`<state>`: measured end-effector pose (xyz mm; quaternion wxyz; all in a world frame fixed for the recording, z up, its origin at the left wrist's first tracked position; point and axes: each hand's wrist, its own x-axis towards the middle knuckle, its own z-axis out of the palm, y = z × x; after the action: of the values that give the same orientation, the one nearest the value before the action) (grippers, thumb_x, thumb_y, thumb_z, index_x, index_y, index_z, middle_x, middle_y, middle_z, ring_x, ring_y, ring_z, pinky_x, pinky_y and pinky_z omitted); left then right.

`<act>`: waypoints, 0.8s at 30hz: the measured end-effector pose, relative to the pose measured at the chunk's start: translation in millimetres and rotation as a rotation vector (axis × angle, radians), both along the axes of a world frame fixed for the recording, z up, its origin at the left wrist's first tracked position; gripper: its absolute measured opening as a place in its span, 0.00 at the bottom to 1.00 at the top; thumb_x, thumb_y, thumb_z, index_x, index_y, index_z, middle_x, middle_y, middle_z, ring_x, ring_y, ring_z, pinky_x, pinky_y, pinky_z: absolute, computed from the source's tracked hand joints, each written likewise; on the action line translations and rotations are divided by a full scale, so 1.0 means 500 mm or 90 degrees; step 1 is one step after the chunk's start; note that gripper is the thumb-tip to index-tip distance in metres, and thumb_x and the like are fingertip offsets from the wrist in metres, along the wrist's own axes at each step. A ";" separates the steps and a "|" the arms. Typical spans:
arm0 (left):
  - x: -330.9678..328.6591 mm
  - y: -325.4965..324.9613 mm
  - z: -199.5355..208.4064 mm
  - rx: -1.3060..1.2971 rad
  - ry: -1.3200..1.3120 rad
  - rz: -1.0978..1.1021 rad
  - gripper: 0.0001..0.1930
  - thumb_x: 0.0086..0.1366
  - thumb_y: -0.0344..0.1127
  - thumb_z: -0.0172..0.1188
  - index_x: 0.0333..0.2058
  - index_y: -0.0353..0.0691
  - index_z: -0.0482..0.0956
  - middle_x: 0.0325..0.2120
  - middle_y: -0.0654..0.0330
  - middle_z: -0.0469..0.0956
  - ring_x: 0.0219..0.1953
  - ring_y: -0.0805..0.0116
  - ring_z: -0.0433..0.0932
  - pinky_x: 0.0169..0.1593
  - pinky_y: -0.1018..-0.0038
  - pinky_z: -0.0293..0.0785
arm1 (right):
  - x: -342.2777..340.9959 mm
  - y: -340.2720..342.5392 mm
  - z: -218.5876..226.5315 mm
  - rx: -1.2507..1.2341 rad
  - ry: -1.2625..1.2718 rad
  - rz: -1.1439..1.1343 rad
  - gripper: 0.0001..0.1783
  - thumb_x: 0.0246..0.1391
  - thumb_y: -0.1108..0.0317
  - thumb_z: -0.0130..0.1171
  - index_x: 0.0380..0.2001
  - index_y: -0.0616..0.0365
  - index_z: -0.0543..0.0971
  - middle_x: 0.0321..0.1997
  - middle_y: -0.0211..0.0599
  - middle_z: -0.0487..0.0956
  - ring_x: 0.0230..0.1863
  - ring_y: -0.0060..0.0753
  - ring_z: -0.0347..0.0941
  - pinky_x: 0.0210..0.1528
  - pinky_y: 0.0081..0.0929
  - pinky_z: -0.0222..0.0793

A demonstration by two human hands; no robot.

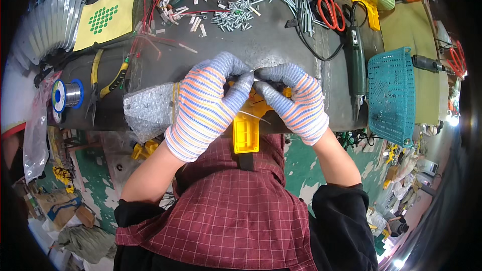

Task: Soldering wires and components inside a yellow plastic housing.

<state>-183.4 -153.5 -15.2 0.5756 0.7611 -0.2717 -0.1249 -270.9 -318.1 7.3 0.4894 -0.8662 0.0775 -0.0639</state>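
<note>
My left hand (203,101) and my right hand (299,99) wear striped knit gloves. Their fingertips meet in a pinch above the near edge of the bench, around something tiny and pale that I cannot make out. Below the fingers lies a yellow plastic housing (246,138), its ribbed hollow end sticking out over the bench edge; the gloves partly hide its far end. A thin pale strand (254,116) crosses it. Beside my left wrist lies a bubble-wrapped piece (149,108).
Toward the back of the dark bench (221,42) lie loose screws (233,17), white connectors and red wires. Cutting pliers (95,80) and a solder spool (69,94) are at left. An electric screwdriver (356,62) and a teal basket (391,95) stand at right.
</note>
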 end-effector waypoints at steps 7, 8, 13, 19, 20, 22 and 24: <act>0.003 -0.001 -0.002 -0.035 0.044 -0.025 0.06 0.57 0.31 0.64 0.32 0.37 0.78 0.24 0.53 0.80 0.26 0.56 0.80 0.31 0.67 0.75 | -0.003 -0.007 0.024 0.155 0.045 -0.083 0.08 0.52 0.73 0.65 0.37 0.61 0.82 0.33 0.35 0.82 0.34 0.28 0.79 0.39 0.24 0.73; 0.003 -0.001 -0.002 -0.035 0.049 -0.034 0.06 0.57 0.31 0.64 0.32 0.37 0.78 0.24 0.53 0.80 0.26 0.56 0.80 0.31 0.67 0.75 | -0.004 -0.009 0.032 0.295 0.095 -0.133 0.07 0.52 0.73 0.65 0.36 0.61 0.82 0.32 0.33 0.82 0.34 0.23 0.78 0.39 0.22 0.73; 0.007 0.009 0.009 0.033 0.043 -0.095 0.04 0.63 0.26 0.59 0.37 0.34 0.77 0.28 0.61 0.81 0.32 0.78 0.78 0.38 0.79 0.75 | -0.001 -0.021 0.038 0.377 0.087 -0.124 0.06 0.51 0.75 0.66 0.34 0.61 0.82 0.30 0.31 0.82 0.32 0.18 0.77 0.37 0.19 0.72; 0.008 0.012 0.007 0.026 0.003 -0.119 0.05 0.62 0.25 0.59 0.37 0.34 0.78 0.28 0.60 0.81 0.32 0.78 0.78 0.38 0.79 0.75 | 0.002 -0.031 0.030 0.437 0.111 -0.127 0.05 0.51 0.74 0.67 0.32 0.60 0.81 0.29 0.32 0.81 0.30 0.18 0.76 0.34 0.18 0.71; 0.008 0.011 0.006 0.022 -0.002 -0.117 0.05 0.62 0.25 0.59 0.36 0.34 0.78 0.28 0.60 0.81 0.32 0.78 0.78 0.38 0.79 0.75 | 0.000 -0.035 0.029 0.419 0.116 -0.115 0.05 0.51 0.74 0.67 0.32 0.60 0.81 0.29 0.31 0.81 0.30 0.18 0.76 0.34 0.18 0.71; 0.007 0.011 0.006 0.018 -0.007 -0.116 0.05 0.61 0.25 0.60 0.36 0.34 0.78 0.28 0.60 0.81 0.32 0.78 0.78 0.38 0.79 0.75 | -0.001 -0.035 0.030 0.400 0.120 -0.103 0.05 0.51 0.73 0.67 0.32 0.60 0.81 0.29 0.31 0.81 0.30 0.18 0.76 0.34 0.18 0.71; 0.006 0.013 0.008 0.011 -0.030 -0.107 0.04 0.61 0.25 0.60 0.36 0.34 0.78 0.28 0.61 0.81 0.31 0.78 0.78 0.37 0.79 0.75 | 0.000 -0.032 0.034 0.393 0.112 -0.109 0.06 0.50 0.74 0.67 0.32 0.60 0.81 0.29 0.31 0.82 0.30 0.17 0.76 0.35 0.18 0.72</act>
<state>-180.2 -147.1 -11.2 0.5496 0.7435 -0.3470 -0.1574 -271.0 -333.9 24.2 0.7130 -0.6697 0.2077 -0.0036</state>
